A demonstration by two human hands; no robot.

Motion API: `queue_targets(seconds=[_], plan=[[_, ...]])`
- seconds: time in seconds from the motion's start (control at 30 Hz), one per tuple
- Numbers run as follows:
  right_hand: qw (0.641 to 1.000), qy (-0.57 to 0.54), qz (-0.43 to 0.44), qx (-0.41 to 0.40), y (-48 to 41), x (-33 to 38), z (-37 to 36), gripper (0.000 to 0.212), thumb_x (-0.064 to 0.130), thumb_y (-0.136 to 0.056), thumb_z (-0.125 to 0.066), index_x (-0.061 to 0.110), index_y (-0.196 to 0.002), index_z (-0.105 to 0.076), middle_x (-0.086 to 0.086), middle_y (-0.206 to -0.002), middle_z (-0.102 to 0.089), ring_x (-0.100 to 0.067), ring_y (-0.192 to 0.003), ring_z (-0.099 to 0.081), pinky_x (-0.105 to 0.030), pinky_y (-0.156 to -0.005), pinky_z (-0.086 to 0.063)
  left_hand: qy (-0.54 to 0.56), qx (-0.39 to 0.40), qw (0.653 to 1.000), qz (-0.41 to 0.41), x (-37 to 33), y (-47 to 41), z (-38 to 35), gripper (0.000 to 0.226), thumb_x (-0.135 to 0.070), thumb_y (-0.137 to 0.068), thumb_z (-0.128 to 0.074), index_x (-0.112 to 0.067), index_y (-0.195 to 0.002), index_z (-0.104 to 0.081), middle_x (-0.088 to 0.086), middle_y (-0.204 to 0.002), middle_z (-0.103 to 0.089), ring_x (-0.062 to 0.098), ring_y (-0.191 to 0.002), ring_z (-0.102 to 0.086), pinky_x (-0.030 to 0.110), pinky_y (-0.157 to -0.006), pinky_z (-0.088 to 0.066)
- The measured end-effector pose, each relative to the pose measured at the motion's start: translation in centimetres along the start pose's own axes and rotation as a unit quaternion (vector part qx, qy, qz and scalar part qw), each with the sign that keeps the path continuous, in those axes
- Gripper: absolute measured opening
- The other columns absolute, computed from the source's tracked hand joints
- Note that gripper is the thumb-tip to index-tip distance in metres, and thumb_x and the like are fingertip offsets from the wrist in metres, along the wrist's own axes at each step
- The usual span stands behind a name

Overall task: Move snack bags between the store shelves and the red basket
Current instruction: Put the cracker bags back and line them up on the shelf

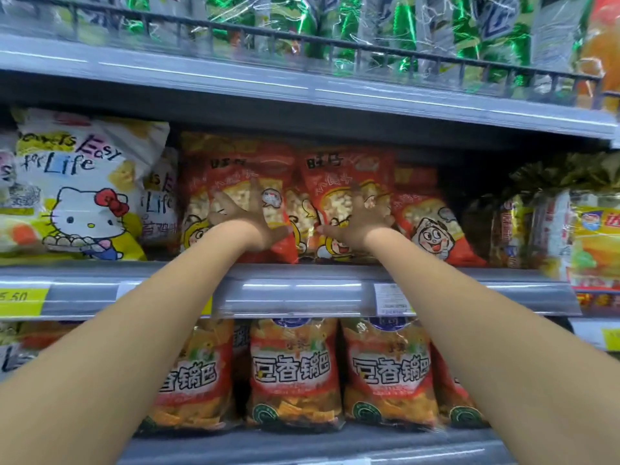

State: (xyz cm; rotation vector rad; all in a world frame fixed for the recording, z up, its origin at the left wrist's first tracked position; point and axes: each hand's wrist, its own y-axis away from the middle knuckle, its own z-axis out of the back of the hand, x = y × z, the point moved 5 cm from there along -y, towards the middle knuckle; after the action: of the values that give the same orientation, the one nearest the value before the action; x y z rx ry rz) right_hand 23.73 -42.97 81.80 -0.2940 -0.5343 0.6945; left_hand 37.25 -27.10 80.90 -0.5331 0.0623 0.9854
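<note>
We see both arms reaching up to the middle shelf (295,273). L hand (246,214) has fingers spread wide & lies flat on an orange bag (235,176). R hand (357,218) is also spread, pressed on the next orange bag (339,169) just beside. Both bags stand upright on the shelf, w/ more of the same behind. A white cat bag (80,182) is at left. Lower shelf has red-orange bags (293,367). Basket is not in view.
</note>
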Motion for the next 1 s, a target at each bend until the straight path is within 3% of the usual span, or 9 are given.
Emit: queue_targets(seconds=[0.17,0.37,0.47,0.57,0.7,0.8,0.87,1.0], plan=[[1.000,0.004,-0.014,0.001,0.8,0.2,0.3,0.105,0.072,-0.078,-0.056,0.030,-0.152,0.006,-0.025,-0.156,-0.001,-0.048,-0.141,-0.010,-0.051,-0.109,-0.028,0.013,0.011,1.000,-0.025,0.1,0.3,0.1,0.103,-0.078,-0.081,-0.041,-0.037,-0.145,0.029,0.023,-0.154,0.026,0.055,-0.139,-0.007,0.054,-0.110,-0.025],[0.999,-0.036,-0.030,0.017,0.6,0.0,0.0,0.104,0.072,-0.079,-0.054,0.030,-0.151,0.008,-0.023,-0.157,0.000,-0.046,-0.141,-0.012,-0.050,-0.109,-0.029,0.053,-0.063,0.995,-0.064,0.0,0.6,1.0,0.083,-0.054,-0.094,-0.046,-0.038,-0.150,0.013,0.022,-0.156,0.019,0.051,-0.139,-0.011,0.057,-0.105,-0.032],[0.998,-0.048,-0.037,0.017,0.6,-0.2,-0.1,0.102,0.071,-0.080,-0.053,0.030,-0.151,0.007,-0.023,-0.156,0.004,-0.046,-0.142,-0.010,-0.049,-0.110,-0.027,0.028,-0.031,0.997,-0.058,0.0,0.2,0.4,0.086,-0.063,-0.092,-0.042,-0.040,-0.148,0.019,0.020,-0.155,0.025,0.049,-0.141,0.000,0.062,-0.108,-0.027],[0.998,-0.053,-0.032,0.016,0.9,-0.2,-0.2,0.100,0.069,-0.081,-0.055,0.031,-0.151,0.006,-0.022,-0.156,0.003,-0.046,-0.141,-0.010,-0.050,-0.108,-0.028,-0.006,0.001,0.999,-0.046,0.1,0.0,0.0,0.092,-0.073,-0.086,-0.039,-0.042,-0.145,0.025,0.017,-0.152,0.034,0.046,-0.142,0.016,0.070,-0.108,-0.006],[0.999,-0.042,-0.026,0.002,1.0,-0.1,-0.2,0.103,0.071,-0.079,-0.056,0.034,-0.151,0.009,-0.022,-0.156,0.002,-0.045,-0.141,-0.010,-0.050,-0.107,-0.031,-0.077,-0.026,0.994,-0.072,-0.1,0.1,0.3,0.094,-0.077,-0.086,-0.030,-0.031,-0.147,0.026,0.011,-0.148,0.043,0.040,-0.139,0.029,0.067,-0.107,0.011],[0.999,0.030,-0.016,-0.027,1.1,-0.1,0.1,0.105,0.077,-0.077,-0.051,0.033,-0.151,0.008,-0.023,-0.155,-0.001,-0.043,-0.142,-0.008,-0.054,-0.106,-0.029,-0.116,-0.048,0.983,-0.137,-0.2,0.0,0.7,0.095,-0.078,-0.085,-0.029,-0.030,-0.149,0.023,0.003,-0.152,0.037,0.036,-0.142,0.026,0.061,-0.112,0.011],[0.995,0.075,0.017,-0.059,0.9,0.3,0.4,0.104,0.078,-0.075,-0.052,0.030,-0.152,-0.001,-0.024,-0.154,-0.004,-0.043,-0.142,-0.006,-0.058,-0.107,-0.026,-0.098,-0.039,0.979,-0.177,-0.3,0.3,1.0,0.096,-0.078,-0.083,-0.036,-0.035,-0.149,0.020,-0.002,-0.155,0.031,0.034,-0.144,0.022,0.057,-0.116,0.006],[0.996,0.041,0.065,-0.042,0.2,0.4,0.2,0.110,0.074,-0.071,-0.061,0.035,-0.151,0.003,-0.022,-0.153,-0.003,-0.047,-0.139,-0.014,-0.057,-0.106,-0.035,-0.098,-0.011,0.977,-0.189,-0.3,0.4,1.1,0.109,-0.084,-0.072,-0.046,-0.041,-0.148,0.020,-0.002,-0.156,0.029,0.037,-0.143,0.021,0.057,-0.115,0.005]])
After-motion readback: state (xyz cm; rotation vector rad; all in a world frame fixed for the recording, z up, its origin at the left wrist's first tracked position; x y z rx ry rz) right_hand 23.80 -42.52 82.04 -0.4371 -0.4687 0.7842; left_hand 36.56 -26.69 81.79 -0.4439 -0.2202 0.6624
